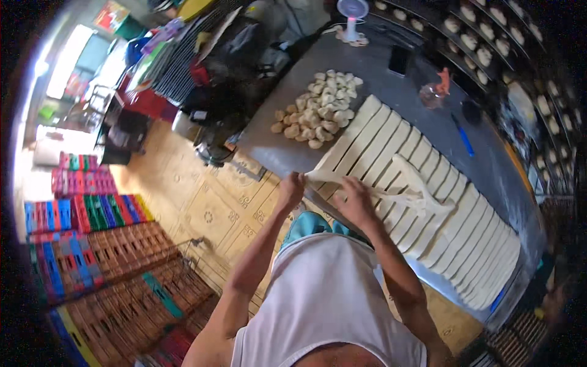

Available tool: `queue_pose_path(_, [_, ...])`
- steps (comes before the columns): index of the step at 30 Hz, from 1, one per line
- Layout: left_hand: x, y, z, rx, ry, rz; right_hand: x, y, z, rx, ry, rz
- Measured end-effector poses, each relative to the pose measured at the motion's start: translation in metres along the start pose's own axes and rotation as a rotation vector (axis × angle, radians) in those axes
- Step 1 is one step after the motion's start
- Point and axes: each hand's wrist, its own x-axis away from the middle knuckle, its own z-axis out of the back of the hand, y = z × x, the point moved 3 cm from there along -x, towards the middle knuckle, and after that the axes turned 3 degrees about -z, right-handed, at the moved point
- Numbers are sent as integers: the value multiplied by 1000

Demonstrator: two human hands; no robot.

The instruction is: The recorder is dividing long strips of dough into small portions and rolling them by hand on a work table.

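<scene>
Pale dough [483,235] covers much of the table's near side, cut into long parallel strips. A dough strip [326,177] stretches over the table edge between my hands. My left hand [291,189] is closed on its end, just off the edge. My right hand [356,199] closes round the same strip farther along, above the cut dough; part of its grip is hidden. A loose, twisted length of dough [419,183] lies across the other strips to the right of my right hand. Beyond my left hand, small dough lumps [321,107] sit in a pile.
On the grey table [269,144] are a phone [399,60], a blue-handled knife [465,139], a plastic bag [433,95] and a small fan [352,18]. Racks of dough pieces [483,37] stand behind. Stacked coloured crates [104,257] fill the left, beyond the tiled floor [208,214].
</scene>
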Motion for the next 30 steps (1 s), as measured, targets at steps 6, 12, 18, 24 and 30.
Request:
queue_pose_path(6, [31,97,30,-234,113,-77,-33,-44,-42,-96,2,345])
queue_pose_path(12, [30,78,33,-173,136,-175,-39,-32,-66,119,-209,203])
queue_pose_path(18, [-28,15,23,-202,254,-56,-42,-85,-45,166,-374,221])
queue_pose_path(24, [-11,28,33,20,252,-470,-65,-39,-52,-42,-98,-13])
queue_pose_path(30, [36,-3,-19,65,-31,-60,-30,-26,-60,84,-261,246])
